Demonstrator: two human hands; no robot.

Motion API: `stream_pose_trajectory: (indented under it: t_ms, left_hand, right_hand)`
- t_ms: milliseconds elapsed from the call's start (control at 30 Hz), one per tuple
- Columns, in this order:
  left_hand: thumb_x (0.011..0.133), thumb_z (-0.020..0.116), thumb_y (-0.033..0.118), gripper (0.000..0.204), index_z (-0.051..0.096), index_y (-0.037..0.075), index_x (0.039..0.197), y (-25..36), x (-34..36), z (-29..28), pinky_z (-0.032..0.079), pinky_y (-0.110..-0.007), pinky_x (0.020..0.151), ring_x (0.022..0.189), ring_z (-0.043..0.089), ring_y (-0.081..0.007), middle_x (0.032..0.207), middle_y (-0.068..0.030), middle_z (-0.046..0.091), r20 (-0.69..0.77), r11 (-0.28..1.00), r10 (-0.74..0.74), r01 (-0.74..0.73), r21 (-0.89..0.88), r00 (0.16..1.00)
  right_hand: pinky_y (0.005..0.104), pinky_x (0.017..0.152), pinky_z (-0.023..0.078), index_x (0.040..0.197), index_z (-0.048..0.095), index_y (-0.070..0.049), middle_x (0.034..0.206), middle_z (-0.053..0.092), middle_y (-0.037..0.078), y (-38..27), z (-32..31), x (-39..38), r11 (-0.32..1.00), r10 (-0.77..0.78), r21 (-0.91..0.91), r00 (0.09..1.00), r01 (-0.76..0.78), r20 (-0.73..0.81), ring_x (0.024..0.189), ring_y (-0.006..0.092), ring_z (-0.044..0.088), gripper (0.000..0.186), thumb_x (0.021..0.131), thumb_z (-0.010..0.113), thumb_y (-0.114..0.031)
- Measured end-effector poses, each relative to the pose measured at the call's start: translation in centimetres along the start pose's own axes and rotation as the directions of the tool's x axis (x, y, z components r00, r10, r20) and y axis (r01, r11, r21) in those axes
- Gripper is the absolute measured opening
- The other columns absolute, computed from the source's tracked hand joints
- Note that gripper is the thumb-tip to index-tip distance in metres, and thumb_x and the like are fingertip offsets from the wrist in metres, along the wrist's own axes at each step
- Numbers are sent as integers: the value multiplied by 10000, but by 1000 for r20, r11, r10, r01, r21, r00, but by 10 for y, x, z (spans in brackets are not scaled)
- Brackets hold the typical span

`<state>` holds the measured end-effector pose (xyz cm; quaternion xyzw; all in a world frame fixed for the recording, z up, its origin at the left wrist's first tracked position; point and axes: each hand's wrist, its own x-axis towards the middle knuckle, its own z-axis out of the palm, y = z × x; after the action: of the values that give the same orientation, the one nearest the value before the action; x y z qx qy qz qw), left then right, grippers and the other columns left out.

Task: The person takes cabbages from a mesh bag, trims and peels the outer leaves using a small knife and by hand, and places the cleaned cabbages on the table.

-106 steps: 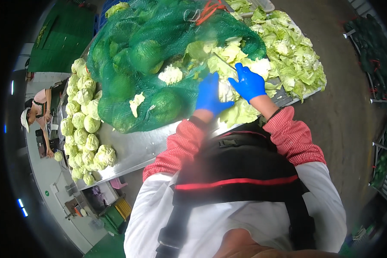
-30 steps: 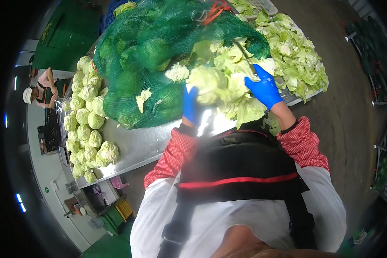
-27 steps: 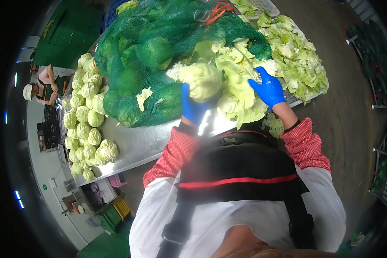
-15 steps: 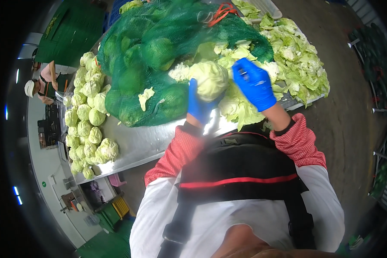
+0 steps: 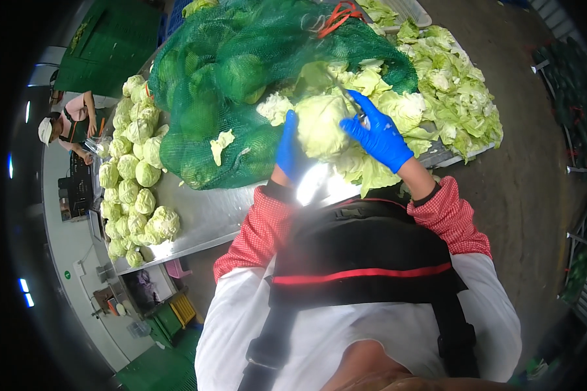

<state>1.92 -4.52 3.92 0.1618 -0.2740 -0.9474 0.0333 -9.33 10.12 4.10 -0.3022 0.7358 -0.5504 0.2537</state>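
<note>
A pale green cabbage (image 5: 322,128) is held in front of me above the metal table. My left hand (image 5: 287,155), in a blue glove, is closed around its left side, with the fingers partly hidden behind it. My right hand (image 5: 383,138), also blue-gloved, is at its right side, thumb against the leaves. That hand grips what looks like a thin knife, its narrow blade slanting up past the cabbage's top; most of it is hidden by the fingers. Loose cabbage leaves (image 5: 372,171) lie under and beside the right hand.
A green mesh sack (image 5: 209,85) of cabbages with an orange tie (image 5: 338,18) covers the table's middle. Trimmed cabbages (image 5: 128,190) line the left end of the metal table (image 5: 199,225). A leaf pile (image 5: 453,91) covers the right end. Another person (image 5: 75,124) stands far left.
My right hand has moved left and in against the cabbage, its fingers stretching toward the top. The cabbage has turned and shifted slightly in my left hand.
</note>
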Motion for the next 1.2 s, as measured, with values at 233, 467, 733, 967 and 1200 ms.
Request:
stream_pose_trajectory:
  t_ms: [233,467,733,967,1200]
  left_hand:
    - [646,758,250,905,246,6,1351,-16,-2,-12,368,-368,980,1157,431,-260,1250,-162,408,101,518,235,-213,828,967]
    - [495,837,433,1070,303,28,1330,-57,22,-51,391,-404,929,1094,434,-320,1172,-186,391,8,1,444,-10,1000,896]
    - [488,811,508,1027,384,-27,1253,-59,57,-32,427,-394,887,1054,476,-370,1157,-252,433,-147,-172,407,234,957,901]
    - [533,808,431,1031,296,-34,1298,-69,62,-8,337,-421,973,1180,361,-399,1279,-298,326,-236,-185,377,322,928,896]
    - [497,819,468,1036,343,-13,1281,-76,51,-41,406,-412,894,1048,441,-381,1164,-261,382,3,-266,471,139,954,882]
  right_hand:
    - [338,673,468,1266,436,-84,890,601,116,40,-13,8,834,366,313,881,-454,300,755,225,586,657,807,547,-541]
    - [416,573,451,1049,502,-31,768,578,176,105,9,2,946,324,-31,945,-323,39,669,284,594,511,890,359,-496]
    - [390,445,472,846,500,-83,665,553,122,67,-1,-37,510,-188,-853,982,106,9,529,278,592,86,826,458,-156]
    - [416,514,481,847,520,-78,693,583,150,104,-10,-7,576,-96,-818,992,-8,-77,598,319,601,102,825,437,-133]
    - [445,632,486,957,503,-86,866,614,168,71,-3,0,717,-40,-696,995,-36,-93,753,354,607,285,826,495,-339]
